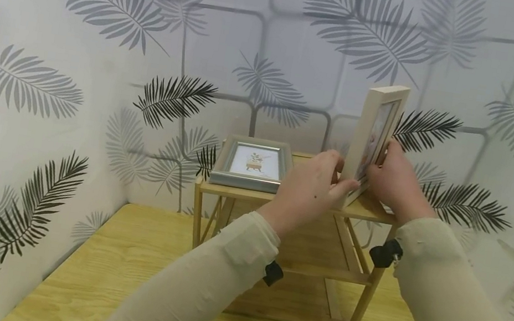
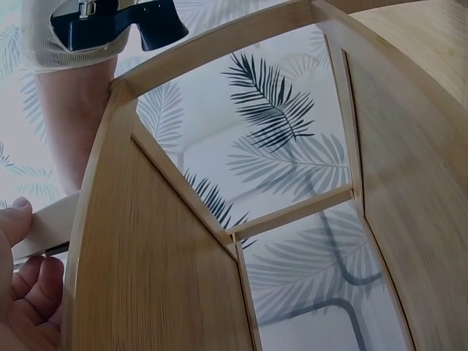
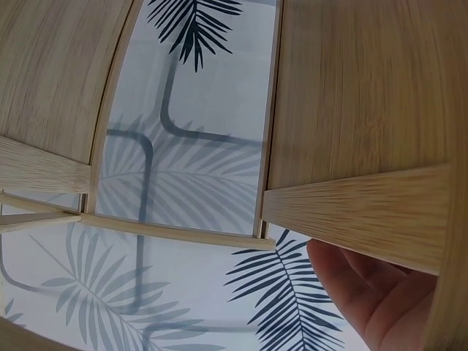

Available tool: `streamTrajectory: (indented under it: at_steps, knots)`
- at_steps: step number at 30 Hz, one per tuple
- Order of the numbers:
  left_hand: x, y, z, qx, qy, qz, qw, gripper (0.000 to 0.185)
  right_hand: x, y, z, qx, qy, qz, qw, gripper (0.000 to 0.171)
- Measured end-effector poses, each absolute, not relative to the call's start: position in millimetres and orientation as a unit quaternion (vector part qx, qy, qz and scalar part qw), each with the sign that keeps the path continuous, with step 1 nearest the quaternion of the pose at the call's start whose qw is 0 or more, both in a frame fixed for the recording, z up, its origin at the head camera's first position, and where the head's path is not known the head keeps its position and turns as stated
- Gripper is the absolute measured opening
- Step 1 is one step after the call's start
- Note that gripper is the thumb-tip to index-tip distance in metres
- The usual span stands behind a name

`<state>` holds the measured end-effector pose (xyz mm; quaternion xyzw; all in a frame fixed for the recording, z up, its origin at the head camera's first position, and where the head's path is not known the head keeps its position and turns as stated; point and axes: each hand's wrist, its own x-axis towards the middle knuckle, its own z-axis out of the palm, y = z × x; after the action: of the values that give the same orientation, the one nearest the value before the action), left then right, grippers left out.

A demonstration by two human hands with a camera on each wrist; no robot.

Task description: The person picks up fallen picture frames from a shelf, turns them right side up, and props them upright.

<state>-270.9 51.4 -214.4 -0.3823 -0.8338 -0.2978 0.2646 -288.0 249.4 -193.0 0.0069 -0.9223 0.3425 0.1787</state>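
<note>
A cream picture frame (image 1: 360,135) stands upright on the right part of a wooden shelf's top (image 1: 370,208), its picture turned toward the right. My left hand (image 1: 311,183) pinches the lower near edge between thumb and fingers. On the far side, my right hand (image 1: 397,183) grips the frame's other edge, thumb at the front. From the left wrist, the left hand (image 2: 29,311) shows holding a pale strip of the frame (image 2: 53,224) beside the shelf board. In the right wrist view, the right hand's curled fingers (image 3: 365,289) appear partly hidden behind the shelf's board.
A silver-grey picture frame (image 1: 248,183) with a potted-plant picture lies flat on the shelf's left part. The wooden shelf (image 1: 280,266) has lower tiers and stands on a yellow wood-grain table (image 1: 119,268). Behind it is a leaf-patterned wall (image 1: 226,38).
</note>
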Motion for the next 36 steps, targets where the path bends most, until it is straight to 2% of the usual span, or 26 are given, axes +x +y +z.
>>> streamTrajectory:
  at_steps: [14, 21, 36]
  knots:
    - [-268.3, 58.7, -218.5, -0.39, -0.825, -0.301, 0.277, 0.036, -288.5, 249.5, -193.5, 0.012, -0.921, 0.345, 0.179, 0.07]
    - [-267.9, 60.9, -220.1, -0.397, -0.816, -0.3, 0.296, 0.035, -287.7, 250.2, -193.5, 0.024, -0.921, 0.343, 0.184, 0.062]
    - [-266.9, 64.5, -220.6, -0.404, -0.811, -0.315, 0.282, 0.033, -289.4, 253.1, -192.7, 0.047, -0.921, 0.347, 0.168, 0.051]
